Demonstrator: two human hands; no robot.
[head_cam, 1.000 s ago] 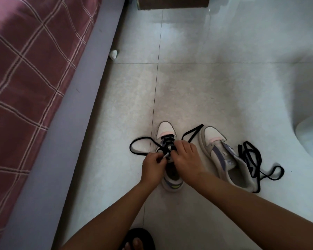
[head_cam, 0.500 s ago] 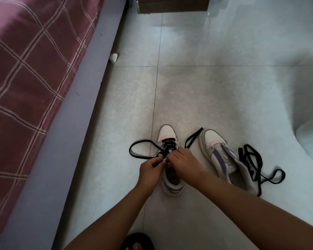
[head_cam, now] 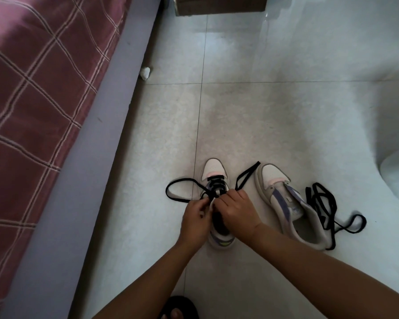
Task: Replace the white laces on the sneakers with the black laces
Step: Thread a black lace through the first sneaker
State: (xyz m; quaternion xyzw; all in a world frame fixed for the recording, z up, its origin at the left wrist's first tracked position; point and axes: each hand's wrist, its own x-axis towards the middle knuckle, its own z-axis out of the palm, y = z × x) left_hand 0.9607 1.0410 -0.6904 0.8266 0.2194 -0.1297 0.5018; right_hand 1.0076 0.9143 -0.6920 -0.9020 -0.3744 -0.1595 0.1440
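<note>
Two white sneakers with purple panels stand on the tiled floor. The left sneaker [head_cam: 213, 168] has a black lace [head_cam: 179, 198] threaded through its front eyelets; one end loops out to the left, the other runs up to the right. My left hand [head_cam: 195, 218] and my right hand [head_cam: 236, 211] meet over its tongue, fingers curled and pinching the lace there. The right sneaker [head_cam: 283, 203] leans on its side with no lace in it. A second black lace [head_cam: 325, 203] lies tangled beside it on the right.
A bed with a maroon checked cover [head_cam: 32, 100] and a grey frame [head_cam: 97, 157] runs along the left. A small white scrap [head_cam: 145, 73] lies by the frame. A brown box [head_cam: 219, 3] sits at the top. My sandalled foot [head_cam: 179, 308] shows at the bottom edge.
Both hands have shifted slightly toward the shoe's toe along the lace rows. The lace's left loop has stayed about where it was.
</note>
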